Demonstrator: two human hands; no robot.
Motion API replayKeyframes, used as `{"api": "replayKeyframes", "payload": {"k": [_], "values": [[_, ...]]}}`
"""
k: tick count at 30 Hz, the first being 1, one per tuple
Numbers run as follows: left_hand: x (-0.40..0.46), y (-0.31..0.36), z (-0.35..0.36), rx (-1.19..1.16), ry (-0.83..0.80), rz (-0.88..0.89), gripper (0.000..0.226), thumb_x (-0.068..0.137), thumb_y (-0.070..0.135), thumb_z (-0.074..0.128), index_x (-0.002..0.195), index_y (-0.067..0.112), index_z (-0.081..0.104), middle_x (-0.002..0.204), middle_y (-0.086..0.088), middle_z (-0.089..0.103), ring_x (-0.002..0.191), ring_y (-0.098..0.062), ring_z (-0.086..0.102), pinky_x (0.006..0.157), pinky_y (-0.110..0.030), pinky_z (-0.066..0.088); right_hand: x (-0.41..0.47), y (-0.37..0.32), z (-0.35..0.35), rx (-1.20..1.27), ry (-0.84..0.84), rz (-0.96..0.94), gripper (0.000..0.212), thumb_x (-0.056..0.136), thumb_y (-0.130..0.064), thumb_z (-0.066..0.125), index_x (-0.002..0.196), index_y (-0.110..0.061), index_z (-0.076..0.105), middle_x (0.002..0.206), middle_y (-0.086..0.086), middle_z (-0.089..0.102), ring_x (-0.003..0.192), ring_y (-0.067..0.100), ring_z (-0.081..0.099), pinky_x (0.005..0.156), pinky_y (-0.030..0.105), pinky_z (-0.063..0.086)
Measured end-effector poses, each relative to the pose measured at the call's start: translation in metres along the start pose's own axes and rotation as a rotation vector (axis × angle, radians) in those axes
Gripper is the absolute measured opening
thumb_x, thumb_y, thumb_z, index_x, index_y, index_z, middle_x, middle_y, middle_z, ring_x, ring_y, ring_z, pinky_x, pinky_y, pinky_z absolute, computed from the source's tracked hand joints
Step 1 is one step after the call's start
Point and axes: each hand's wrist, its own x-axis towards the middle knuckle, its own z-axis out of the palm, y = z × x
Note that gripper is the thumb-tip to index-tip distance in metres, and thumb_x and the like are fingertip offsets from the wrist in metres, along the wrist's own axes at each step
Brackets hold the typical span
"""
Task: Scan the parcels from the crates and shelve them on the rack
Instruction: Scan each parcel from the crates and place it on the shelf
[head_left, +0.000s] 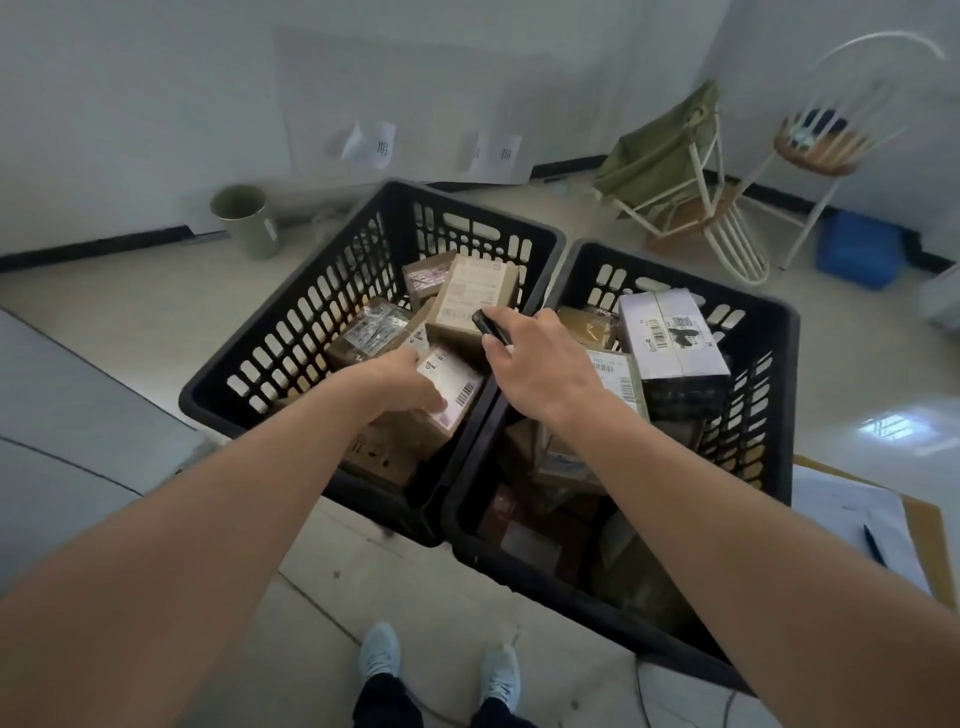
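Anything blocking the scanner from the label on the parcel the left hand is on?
Nothing visible. The right hand holds the scanner just above the parcel; the left hand grips its near end, barcode exposed.

Both forearms are bare from wrist to elbow, with no sleeve, watch, band or glove showing on either. The left hand (410, 382) and right hand (540, 364) wear no rings that can be made out. Down at the bottom edge, two shoes show: the left shoe (381, 656) and right shoe (500, 675) are pale blue-grey knit trainers with rounded toes. Above them the trouser legs (387, 701) are dark, near black, reaching down to the shoe tops.
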Motion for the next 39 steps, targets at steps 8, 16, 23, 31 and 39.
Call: {"api": "replayKeyframes", "payload": {"k": [8, 16, 23, 31, 39], "values": [[-0.03, -0.004, -0.049, -0.254, -0.16, -0.008, 0.066, 0.082, 0.001, 0.071, 0.125, 0.051, 0.066, 0.129, -0.006, 0.053, 0.113, -0.036, 0.063, 0.084, -0.05, 0.064, 0.001, -0.007, -0.01, -0.053, -0.082, -0.133, 0.054, 0.108, -0.053, 0.041, 0.162, -0.046, 0.032, 0.148, 0.009, 0.045, 0.12, 0.036, 0.06, 0.099, 0.054, 0.056], [-0.069, -0.018, -0.084, -0.232, 0.046, 0.163, 0.067, 0.092, -0.007, 0.064, 0.132, 0.047, 0.065, 0.132, -0.01, 0.054, 0.106, -0.03, 0.07, 0.083, -0.045, 0.066, -0.007, -0.026, -0.022, -0.237, -0.182, -0.309, 0.054, 0.108, -0.058, 0.039, 0.16, -0.057, 0.027, 0.133, 0.005, 0.046, 0.113, 0.033, 0.055, 0.098, 0.052, 0.053], [-0.085, -0.032, -0.102, -0.219, 0.259, 0.378, 0.065, 0.099, -0.006, 0.054, 0.142, 0.042, 0.06, 0.12, -0.009, 0.062, 0.101, -0.027, 0.07, 0.078, -0.042, 0.066, -0.018, -0.043, -0.028, -0.388, -0.205, -0.374, 0.053, 0.109, -0.059, 0.039, 0.16, -0.06, 0.028, 0.132, 0.007, 0.047, 0.106, 0.031, 0.056, 0.089, 0.046, 0.055], [-0.088, -0.045, -0.123, -0.252, 0.356, 0.528, 0.075, 0.096, -0.007, 0.057, 0.116, 0.065, 0.063, 0.117, -0.005, 0.064, 0.098, -0.028, 0.073, 0.077, -0.042, 0.066, -0.028, -0.056, -0.044, -0.493, -0.19, -0.395, 0.051, 0.108, -0.06, 0.043, 0.157, -0.062, 0.032, 0.144, 0.006, 0.048, 0.118, 0.035, 0.056, 0.093, 0.047, 0.053], [-0.089, -0.042, -0.135, -0.247, 0.339, 0.58, 0.073, 0.096, -0.004, 0.059, 0.111, 0.068, 0.061, 0.119, 0.006, 0.057, 0.105, -0.022, 0.068, 0.076, -0.04, 0.067, -0.037, -0.063, -0.054, -0.556, -0.207, -0.364, 0.048, 0.109, -0.054, 0.045, 0.155, -0.06, 0.036, 0.143, 0.006, 0.05, 0.116, 0.034, 0.057, 0.087, 0.043, 0.053]]}}
